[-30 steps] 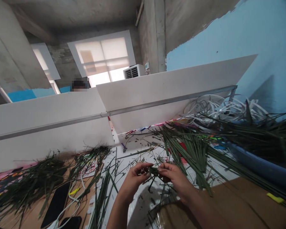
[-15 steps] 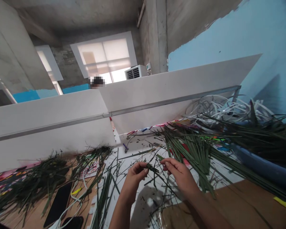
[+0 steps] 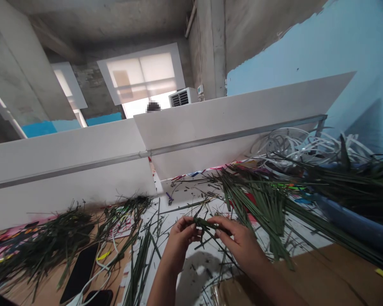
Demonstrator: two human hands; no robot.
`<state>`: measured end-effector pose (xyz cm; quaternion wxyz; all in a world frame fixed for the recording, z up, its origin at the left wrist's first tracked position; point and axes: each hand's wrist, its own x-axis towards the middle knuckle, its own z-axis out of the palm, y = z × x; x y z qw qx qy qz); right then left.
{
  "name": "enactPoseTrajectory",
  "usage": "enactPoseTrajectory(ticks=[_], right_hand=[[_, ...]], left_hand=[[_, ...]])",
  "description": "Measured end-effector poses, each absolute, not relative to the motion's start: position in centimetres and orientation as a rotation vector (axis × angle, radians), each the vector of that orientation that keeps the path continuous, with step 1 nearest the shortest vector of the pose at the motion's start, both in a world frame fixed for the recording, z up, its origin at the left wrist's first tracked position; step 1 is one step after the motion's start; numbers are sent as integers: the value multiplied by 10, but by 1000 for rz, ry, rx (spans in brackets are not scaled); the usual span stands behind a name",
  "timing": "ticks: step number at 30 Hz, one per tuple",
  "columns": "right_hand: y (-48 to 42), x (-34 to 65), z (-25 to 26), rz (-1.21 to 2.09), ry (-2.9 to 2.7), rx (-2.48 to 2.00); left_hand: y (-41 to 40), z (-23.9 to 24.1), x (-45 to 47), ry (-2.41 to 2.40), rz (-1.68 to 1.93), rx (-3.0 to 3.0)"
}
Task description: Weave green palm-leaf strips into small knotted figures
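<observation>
My left hand (image 3: pixel 182 236) and my right hand (image 3: pixel 235 239) meet over the white table top (image 3: pixel 181 199), both pinched on a small knot of folded green leaf strips (image 3: pixel 203 224). Loose ends of the strips hang down between the hands. A fan of long green leaf strips (image 3: pixel 258 202) lies just right of my right hand. Shorter cut strips (image 3: pixel 140 259) lie scattered left of my left hand.
A heap of dark green strips (image 3: pixel 47 246) covers the left of the table, beside a black phone (image 3: pixel 79 272) and a white cable (image 3: pixel 97 274). White coiled strips (image 3: pixel 293 146) and a blue tub (image 3: pixel 347 216) sit at the right. White partition boards (image 3: pixel 210 127) stand behind. Brown cardboard (image 3: pixel 335 280) lies at lower right.
My hands parted briefly with the piece in the left fingers, then closed together again on it. The view has shifted slightly to the left.
</observation>
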<state>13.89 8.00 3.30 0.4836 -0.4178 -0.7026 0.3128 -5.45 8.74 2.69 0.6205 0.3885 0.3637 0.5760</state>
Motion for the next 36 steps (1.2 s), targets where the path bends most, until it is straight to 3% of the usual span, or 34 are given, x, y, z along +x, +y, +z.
enactPoseTrajectory(ticks=[36], right_hand=[[74,134,28,349,-1843,-996]], left_hand=[[85,30,-54,904,1229,1027]])
